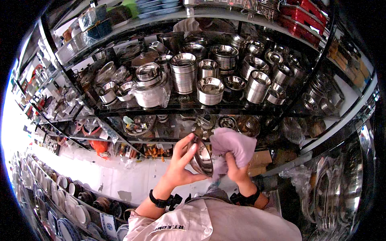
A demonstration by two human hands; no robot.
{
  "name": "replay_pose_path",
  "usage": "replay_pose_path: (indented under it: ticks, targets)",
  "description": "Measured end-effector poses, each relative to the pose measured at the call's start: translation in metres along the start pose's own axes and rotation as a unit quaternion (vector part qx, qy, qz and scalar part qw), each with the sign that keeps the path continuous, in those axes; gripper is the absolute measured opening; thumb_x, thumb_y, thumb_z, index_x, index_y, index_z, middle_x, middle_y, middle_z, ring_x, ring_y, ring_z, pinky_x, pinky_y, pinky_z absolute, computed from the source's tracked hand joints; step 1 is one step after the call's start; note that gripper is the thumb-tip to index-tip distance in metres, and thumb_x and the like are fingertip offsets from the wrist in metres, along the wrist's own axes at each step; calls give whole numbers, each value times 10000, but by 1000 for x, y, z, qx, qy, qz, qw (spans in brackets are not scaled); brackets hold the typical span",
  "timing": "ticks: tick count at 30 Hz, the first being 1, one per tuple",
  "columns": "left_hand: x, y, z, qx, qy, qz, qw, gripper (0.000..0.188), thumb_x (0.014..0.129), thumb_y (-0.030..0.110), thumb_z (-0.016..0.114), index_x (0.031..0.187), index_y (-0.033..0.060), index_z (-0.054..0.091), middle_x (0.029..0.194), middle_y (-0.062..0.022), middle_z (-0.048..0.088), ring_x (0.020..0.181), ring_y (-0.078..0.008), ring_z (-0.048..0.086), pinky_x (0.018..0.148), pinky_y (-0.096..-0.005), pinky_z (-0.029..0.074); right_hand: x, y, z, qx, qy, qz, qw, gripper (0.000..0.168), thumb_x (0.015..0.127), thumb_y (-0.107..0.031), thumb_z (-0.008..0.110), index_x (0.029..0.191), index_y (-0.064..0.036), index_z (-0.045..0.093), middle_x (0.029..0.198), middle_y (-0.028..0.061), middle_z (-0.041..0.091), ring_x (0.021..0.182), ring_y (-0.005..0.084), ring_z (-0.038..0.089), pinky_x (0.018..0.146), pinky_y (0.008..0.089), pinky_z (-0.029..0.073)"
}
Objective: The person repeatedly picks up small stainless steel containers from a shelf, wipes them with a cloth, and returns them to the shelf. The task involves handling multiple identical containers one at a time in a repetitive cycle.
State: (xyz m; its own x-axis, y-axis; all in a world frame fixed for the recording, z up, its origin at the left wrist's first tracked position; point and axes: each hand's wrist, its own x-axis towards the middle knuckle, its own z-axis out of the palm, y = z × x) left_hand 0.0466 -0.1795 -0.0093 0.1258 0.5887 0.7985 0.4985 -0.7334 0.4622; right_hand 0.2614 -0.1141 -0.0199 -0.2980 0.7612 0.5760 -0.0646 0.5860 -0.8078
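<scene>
My left hand (180, 165) grips a shiny stainless steel bowl (202, 158) by its rim, with the bowl tilted on its side. Close beside it on the right, my right hand (236, 170) is closed on a pink-purple cloth (233, 143), which bunches up over the fingers and hangs below. The cloth and the bowl look close together; whether they touch I cannot tell. Beyond both hands, a dark shelf holds stacked steel bowls (210, 90), a tall stack of steel containers (183, 73) and a plastic-wrapped stack of steel ware (150, 93).
A lower shelf edge (169, 139) runs just beyond my hands, with small steel dishes on it. Red baskets (301, 22) sit on the upper shelf at the right. Plates (81, 214) stand in racks at lower left. Plastic-wrapped goods (325, 192) are at lower right.
</scene>
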Motion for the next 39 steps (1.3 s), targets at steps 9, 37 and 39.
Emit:
replay_pose_path:
  ticks: [9, 37, 39]
  targets:
    - [11, 9, -17, -19, -61, -32, 997, 958, 552, 262, 992, 1413, 168, 583, 1542, -217, 408, 1386, -437, 447, 1110, -526, 435, -1, 0, 0, -164, -318, -95, 929, 511, 734, -106, 721, 1227, -5, 633, 1401, 212, 567, 1316, 404, 525, 1097, 472, 428]
    - [21, -52, 28, 104, -2, -23, 994, 714, 619, 224, 975, 1095, 70, 465, 1350, -280, 433, 1288, -522, 517, 1007, -521, 536, 14, 38, -60, 124, -96, 202, 967, 422, 779, 52, 512, 1181, 29, 636, 1174, 74, 691, 1108, 185, 651, 992, 333, 489]
    - [29, -62, 34, 126, 11, -25, 992, 787, 621, 228, 989, 1126, 62, 409, 1372, -308, 405, 1272, -508, 520, 998, -508, 533, 14, 45, -62, 154, 22, 247, 956, 428, 784, 40, 516, 1193, 33, 639, 1166, 77, 692, 1110, 189, 655, 984, 336, 493]
